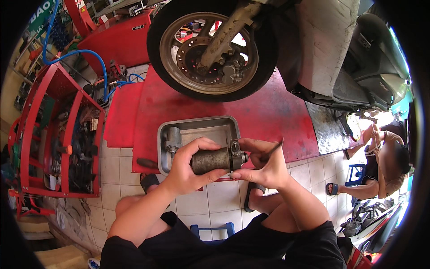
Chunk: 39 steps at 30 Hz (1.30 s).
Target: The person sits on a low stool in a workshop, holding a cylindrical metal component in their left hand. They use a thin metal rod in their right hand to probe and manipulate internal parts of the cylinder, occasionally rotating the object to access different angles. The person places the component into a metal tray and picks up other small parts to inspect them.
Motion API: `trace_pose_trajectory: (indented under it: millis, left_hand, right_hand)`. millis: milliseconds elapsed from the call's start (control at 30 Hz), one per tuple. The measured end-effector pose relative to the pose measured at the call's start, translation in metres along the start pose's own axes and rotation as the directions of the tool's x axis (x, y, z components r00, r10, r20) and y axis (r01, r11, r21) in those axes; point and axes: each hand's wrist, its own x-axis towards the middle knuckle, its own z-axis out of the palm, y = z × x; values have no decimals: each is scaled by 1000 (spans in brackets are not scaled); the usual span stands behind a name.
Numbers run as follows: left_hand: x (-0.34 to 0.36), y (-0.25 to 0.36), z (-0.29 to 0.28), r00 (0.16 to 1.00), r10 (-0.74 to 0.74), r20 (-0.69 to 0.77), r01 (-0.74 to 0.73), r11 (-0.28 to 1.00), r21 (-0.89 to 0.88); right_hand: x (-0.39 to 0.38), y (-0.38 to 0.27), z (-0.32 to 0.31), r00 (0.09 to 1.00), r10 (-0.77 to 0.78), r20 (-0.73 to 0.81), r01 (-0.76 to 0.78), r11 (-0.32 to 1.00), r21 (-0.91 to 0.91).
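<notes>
My left hand (pixel 190 165) wraps around a dirty grey cylindrical motor part (pixel 215 160), held level above a metal tray (pixel 204 127). My right hand (pixel 264 162) grips the part's metal end cap (pixel 237 156) with thumb and fingers, and a thin dark tool (pixel 272 151) sticks up between its fingers. Another small grey metal part (pixel 172 140) lies in the tray's left corner.
The tray sits on a red lift platform (pixel 260 112) carrying a scooter, its front wheel (pixel 210 47) right behind. A red tool cart (pixel 62 134) stands at left. Another person (pixel 385 166) sits at right. A blue stool (pixel 212 231) is under me.
</notes>
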Motion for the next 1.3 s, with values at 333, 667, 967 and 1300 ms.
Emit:
trace_pose_trajectory:
  millis: [333,667,967,1300]
  left_hand:
    - [2,6,-2,982,166,93,-176,978,113]
    - [-5,6,8,966,202,160,-232,953,195]
    - [0,-2,6,997,-67,28,69,993,-94]
    - [-7,-3,11,989,-95,109,106,990,-97]
  right_hand:
    - [-4,3,-7,982,181,58,-186,979,78]
    - [-13,18,1,973,216,75,-225,963,146]
    - [0,-9,-13,995,33,97,-23,994,-105]
    - [-15,5,-5,980,-184,73,193,969,-154]
